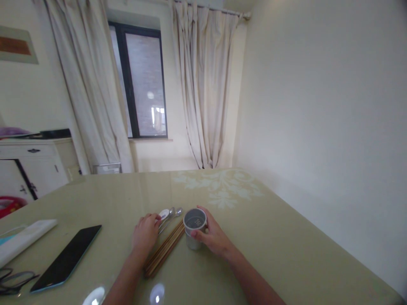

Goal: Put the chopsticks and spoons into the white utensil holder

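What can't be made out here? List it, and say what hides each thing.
Head view, the only one:
- Spoons: handles hidden under the left hand.
- Chopsticks: number too small to count; near ends pass behind the left forearm.
- Cup: far side covered by the right hand.
- Glasses: cut off by the left edge.

Left hand (pixel 145 234) covers the near ends of the spoons (pixel 170 216) and part of the chopsticks (pixel 163 250). Right hand (pixel 211 237) hides the far side of the cup (pixel 194 227). Both forearms cut off at bottom edge. Glasses (pixel 12 280) and white box (pixel 22 239) cut off at left edge. Cup's inner markings too small to read.
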The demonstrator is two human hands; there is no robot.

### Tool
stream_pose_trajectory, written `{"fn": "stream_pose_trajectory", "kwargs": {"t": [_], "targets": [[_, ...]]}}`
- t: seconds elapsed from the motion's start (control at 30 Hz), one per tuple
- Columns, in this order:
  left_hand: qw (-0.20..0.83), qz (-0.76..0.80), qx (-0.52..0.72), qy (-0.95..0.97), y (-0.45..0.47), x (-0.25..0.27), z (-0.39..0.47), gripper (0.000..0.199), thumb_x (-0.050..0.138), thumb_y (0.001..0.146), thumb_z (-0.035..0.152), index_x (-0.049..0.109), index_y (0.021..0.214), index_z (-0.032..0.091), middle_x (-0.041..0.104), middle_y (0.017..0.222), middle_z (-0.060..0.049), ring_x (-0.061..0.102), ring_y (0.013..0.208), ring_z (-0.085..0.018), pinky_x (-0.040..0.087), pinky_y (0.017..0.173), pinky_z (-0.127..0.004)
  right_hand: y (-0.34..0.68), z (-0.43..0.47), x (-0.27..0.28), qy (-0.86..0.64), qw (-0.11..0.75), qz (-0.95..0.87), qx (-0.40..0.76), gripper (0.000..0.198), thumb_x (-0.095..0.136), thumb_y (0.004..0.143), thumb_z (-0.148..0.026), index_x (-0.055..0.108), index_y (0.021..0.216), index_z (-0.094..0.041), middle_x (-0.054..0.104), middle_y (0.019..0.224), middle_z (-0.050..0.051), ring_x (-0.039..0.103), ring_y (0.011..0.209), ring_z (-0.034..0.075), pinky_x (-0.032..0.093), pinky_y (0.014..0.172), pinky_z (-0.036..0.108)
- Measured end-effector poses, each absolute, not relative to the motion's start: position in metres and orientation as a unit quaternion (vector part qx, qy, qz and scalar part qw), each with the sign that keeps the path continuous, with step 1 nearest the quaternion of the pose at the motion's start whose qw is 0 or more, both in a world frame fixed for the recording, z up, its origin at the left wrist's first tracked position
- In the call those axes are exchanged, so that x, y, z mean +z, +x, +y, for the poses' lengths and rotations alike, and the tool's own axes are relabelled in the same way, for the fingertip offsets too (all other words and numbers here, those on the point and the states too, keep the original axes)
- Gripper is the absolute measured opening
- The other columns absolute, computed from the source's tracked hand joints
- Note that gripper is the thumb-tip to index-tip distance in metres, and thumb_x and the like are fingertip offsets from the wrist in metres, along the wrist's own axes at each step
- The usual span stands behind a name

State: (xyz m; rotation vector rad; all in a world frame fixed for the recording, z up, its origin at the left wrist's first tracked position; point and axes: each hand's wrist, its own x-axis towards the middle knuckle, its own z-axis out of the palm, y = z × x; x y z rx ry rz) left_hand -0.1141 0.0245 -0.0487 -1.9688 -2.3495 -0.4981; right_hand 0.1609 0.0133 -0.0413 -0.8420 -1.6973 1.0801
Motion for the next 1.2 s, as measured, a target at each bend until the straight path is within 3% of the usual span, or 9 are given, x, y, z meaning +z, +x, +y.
{"fn": "stream_pose_trajectory", "kwargs": {"t": [0.13,0.27,0.5,0.83,1.0,1.2], "targets": [[0.015,-0.752,-0.171,-0.637,-0.116,-0.051,0.027,0.033,0.045,0.106,0.024,0.076,0.115,0.019,0.078,0.125,-0.011,0.070,0.118,-0.026,0.051,0.102,-0.033,0.155,0.010,-0.047,-0.357,0.447,-0.741,0.352,0.079,0.096,0.072,-0.053,0.067,0.139,-0.023,0.068,0.134,0.014,0.063,0.128,0.037,0.048,0.112,0.055],[0.015,-0.753,-0.175,-0.634,-0.115,-0.052,0.028,0.034,0.044,0.106,0.025,0.076,0.117,0.020,0.078,0.125,-0.011,0.071,0.118,-0.026,0.052,0.099,-0.032,0.150,0.005,-0.048,-0.378,0.411,-0.759,0.335,0.072,0.098,0.070,-0.039,0.071,0.134,-0.022,0.068,0.128,0.012,0.064,0.124,0.035,0.049,0.111,0.053],[-0.001,-0.745,-0.186,-0.640,-0.112,-0.050,0.027,0.035,0.043,0.104,0.020,0.075,0.118,0.020,0.078,0.125,-0.011,0.072,0.117,-0.025,0.051,0.100,-0.032,0.143,0.004,-0.050,-0.366,0.446,-0.737,0.352,0.077,0.099,0.068,-0.036,0.068,0.136,-0.024,0.073,0.127,0.012,0.069,0.115,0.035,0.057,0.097,0.047],[-0.026,-0.740,-0.198,-0.642,-0.111,-0.053,0.028,0.036,0.041,0.105,0.020,0.074,0.118,0.019,0.077,0.127,-0.012,0.072,0.117,-0.024,0.051,0.102,-0.032,0.141,0.000,-0.046,-0.357,0.410,-0.751,0.375,0.079,0.101,0.063,-0.034,0.069,0.134,-0.023,0.078,0.117,0.008,0.072,0.091,0.027,0.058,0.078,0.037],[-0.034,-0.737,-0.198,-0.645,-0.110,-0.049,0.028,0.033,0.043,0.104,0.021,0.075,0.114,0.020,0.078,0.123,-0.011,0.072,0.116,-0.023,0.050,0.098,-0.029,0.138,-0.002,-0.048,-0.340,0.397,-0.755,0.395,0.072,0.098,0.067,-0.035,0.070,0.132,-0.025,0.080,0.108,0.006,0.074,0.086,0.026,0.059,0.071,0.033],[-0.047,-0.744,-0.200,-0.635,-0.108,-0.048,0.027,0.031,0.045,0.104,0.022,0.075,0.112,0.020,0.077,0.125,-0.012,0.072,0.114,-0.023,0.050,0.094,-0.030,0.135,-0.002,-0.053,-0.352,0.356,-0.783,0.370,0.072,0.098,0.069,-0.036,0.067,0.133,-0.024,0.076,0.118,0.008,0.071,0.096,0.027,0.057,0.079,0.035]]}}
